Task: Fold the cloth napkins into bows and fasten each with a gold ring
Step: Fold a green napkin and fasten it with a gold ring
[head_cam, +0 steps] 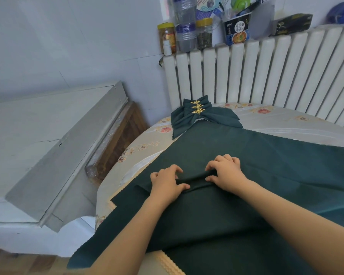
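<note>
Spread flat across the round worktop [298, 124], a dark green cloth napkin [276, 161], its zigzag-cut edges reaching past the near rim. At its middle, a raised pleat of cloth, pinched from both sides: left hand [168, 184] with fingers curled over the fold and thumb tucked along its near side, grip closed on the fabric; right hand [225, 175] likewise clenched on the same ridge, fingertips pressing in from the far side. Hands close together, not touching. Further green cloth lying beneath and nearer, draped over the worktop's front edge.

At the far side, just beyond the spread napkin, three finished bows [199, 116] stacked in a pile, each cinched at the centre by a gold ring [198, 110] shaped like a leafy sprig.

Behind, a white radiator [266, 72]; on the sill above, jars [204, 32], bottles and an instant-noodle cup [237, 28]. To the left, a grey ledge [54, 147].
</note>
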{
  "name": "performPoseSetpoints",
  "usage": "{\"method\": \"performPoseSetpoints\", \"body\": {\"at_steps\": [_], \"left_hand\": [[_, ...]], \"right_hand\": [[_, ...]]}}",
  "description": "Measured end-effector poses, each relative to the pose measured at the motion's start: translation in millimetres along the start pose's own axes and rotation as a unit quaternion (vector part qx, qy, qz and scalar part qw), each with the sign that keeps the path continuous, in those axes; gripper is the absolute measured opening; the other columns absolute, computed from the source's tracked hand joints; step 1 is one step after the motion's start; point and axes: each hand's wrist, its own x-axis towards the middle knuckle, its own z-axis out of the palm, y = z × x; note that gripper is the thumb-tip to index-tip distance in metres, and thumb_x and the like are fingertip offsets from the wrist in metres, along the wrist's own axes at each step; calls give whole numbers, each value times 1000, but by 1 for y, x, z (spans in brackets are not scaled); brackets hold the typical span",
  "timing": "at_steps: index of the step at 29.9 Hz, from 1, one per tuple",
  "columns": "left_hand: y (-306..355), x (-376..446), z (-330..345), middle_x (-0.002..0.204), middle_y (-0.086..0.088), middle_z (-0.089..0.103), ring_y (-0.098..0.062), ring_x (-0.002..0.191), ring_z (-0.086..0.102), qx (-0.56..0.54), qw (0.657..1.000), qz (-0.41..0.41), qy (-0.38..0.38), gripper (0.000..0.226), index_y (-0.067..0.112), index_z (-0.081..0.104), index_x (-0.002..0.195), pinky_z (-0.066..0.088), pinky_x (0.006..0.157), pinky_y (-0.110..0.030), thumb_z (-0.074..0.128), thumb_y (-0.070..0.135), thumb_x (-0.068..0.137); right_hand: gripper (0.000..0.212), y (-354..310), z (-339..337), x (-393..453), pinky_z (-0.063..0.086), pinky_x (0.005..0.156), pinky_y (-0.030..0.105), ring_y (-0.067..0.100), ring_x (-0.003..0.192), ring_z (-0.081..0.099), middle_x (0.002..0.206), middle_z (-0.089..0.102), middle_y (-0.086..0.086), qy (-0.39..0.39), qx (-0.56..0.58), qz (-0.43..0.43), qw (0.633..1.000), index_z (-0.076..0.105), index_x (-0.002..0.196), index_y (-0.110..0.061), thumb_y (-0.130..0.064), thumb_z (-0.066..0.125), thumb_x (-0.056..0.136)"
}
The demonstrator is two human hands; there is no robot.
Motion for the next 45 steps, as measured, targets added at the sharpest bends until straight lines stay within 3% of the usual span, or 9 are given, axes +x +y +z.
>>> {"method": "performPoseSetpoints", "body": {"at_steps": [6,10,15,20,23,26,34,39,45], "left_hand": [[-1,-20,0,95,11,51,-11,96,47,63,991,102,61,13,25,60,94,34,83,-24,64,31,83],[-8,-38,1,88,15,50,-8,90,47,39,989,140,31,8,25,57,89,38,77,-20,62,24,83],[-14,-54,-2,89,18,47,-3,88,45,-4,988,143,-60,6,32,58,87,40,77,-18,63,34,83],[-15,-51,-2,97,12,52,-4,96,46,-26,992,104,-58,14,29,70,87,38,87,-21,61,39,88],[-11,-49,0,107,13,49,-7,107,40,2,996,78,-46,15,30,63,96,24,92,-22,68,37,84],[-8,-46,-3,106,11,52,-11,104,42,-18,998,14,-61,35,29,53,109,26,90,-25,70,40,81],[-3,-68,-7,95,13,51,-7,94,48,63,989,124,41,14,26,60,95,37,88,-22,64,35,84],[-7,-97,-6,93,17,47,-4,91,45,48,983,177,25,6,28,56,91,38,85,-19,59,29,87],[-15,-121,-2,107,20,47,0,102,42,53,980,192,-9,20,33,58,101,36,96,-22,53,46,87]], "right_hand": [[14,8,0,-23,22,86,27,21,96,48,94,58,-6,121,57,-94,987,68,85,-19,-23,76,75],[11,15,-9,-39,20,85,23,9,92,39,85,57,-18,69,56,-127,988,68,87,-26,-31,72,78],[19,19,-16,-53,18,89,21,4,102,38,98,58,-19,-34,49,-122,991,67,95,-36,-50,60,84],[15,16,-17,-50,21,94,25,6,102,36,100,50,-19,-33,50,-73,996,64,80,-39,-50,57,87],[27,10,-15,-49,24,98,28,11,111,39,111,47,-14,-49,35,-44,997,54,108,-35,-43,63,84],[37,5,-16,-48,22,100,30,13,115,40,110,50,-11,-69,23,-23,997,51,121,-35,-43,60,86],[19,7,-18,-75,30,80,28,19,81,53,80,58,-10,116,30,-93,988,65,74,-22,-23,82,66],[12,12,-29,-103,27,83,20,5,86,41,83,51,-20,46,20,-133,990,63,87,-28,-38,68,81],[30,16,-34,-122,27,93,20,1,99,41,99,53,-21,-58,32,-132,989,63,96,-36,-61,54,82]]}}
